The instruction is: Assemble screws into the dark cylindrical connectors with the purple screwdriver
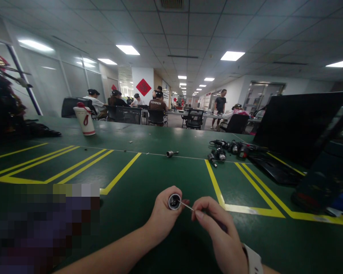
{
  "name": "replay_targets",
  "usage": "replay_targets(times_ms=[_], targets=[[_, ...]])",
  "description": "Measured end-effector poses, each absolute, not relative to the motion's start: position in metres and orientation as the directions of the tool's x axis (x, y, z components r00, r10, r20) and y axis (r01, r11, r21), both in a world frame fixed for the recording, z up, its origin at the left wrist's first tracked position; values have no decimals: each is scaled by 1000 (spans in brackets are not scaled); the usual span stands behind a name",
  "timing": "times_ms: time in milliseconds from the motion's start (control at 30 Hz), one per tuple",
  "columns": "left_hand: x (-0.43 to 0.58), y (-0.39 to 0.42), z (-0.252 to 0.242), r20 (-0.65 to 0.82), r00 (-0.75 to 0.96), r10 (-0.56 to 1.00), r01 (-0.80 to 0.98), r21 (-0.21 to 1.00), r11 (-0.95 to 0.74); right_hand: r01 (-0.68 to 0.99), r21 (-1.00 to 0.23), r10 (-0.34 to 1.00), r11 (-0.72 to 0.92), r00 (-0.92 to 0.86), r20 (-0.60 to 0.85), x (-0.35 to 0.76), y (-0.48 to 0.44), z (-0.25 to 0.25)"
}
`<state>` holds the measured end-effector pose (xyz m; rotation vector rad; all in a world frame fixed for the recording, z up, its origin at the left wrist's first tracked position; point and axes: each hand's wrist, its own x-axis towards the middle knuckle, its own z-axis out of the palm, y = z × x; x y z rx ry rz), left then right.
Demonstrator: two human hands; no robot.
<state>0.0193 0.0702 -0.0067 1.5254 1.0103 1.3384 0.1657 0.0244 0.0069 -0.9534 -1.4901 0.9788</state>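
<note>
My left hand is wrapped round a small cylindrical part, its open end turned up toward me. A pale metallic rim circles the dark inside, where small details are too fine to make out. My right hand grips a screwdriver by its dark handle, mostly hidden in the palm. Its thin metal shaft slants left, and the tip lies at or just inside the part's open end; how deep I cannot tell. Both hands are above the green table.
Farther back lies a small metal piece with a thin stem. Several dark and silver parts cluster right, near a black keyboard and monitor. A white cup stands back left. Yellow tape marks the table. People sit beyond.
</note>
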Motion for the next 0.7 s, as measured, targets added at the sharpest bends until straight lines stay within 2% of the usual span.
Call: replay_targets(times_ms=[167, 300, 600, 700], targets=[[19, 71, -6, 295, 116, 948, 11, 954, -299, -114, -950, 949, 292, -90, 303, 164, 30, 2], [21, 69, -4, 279, 94, 956, 6, 960, -281, -155, -950, 955, 272, -78, 286, 163, 31, 1], [21, 70, -5, 278, 96, 956, -8, 960, -278, 21, -943, 940, 333, -89, 330, 166, 26, 6], [20, 71, -9, 294, 98, 951, 53, 952, -300, 131, -911, 919, 391, -102, 380, 168, 25, 12]])
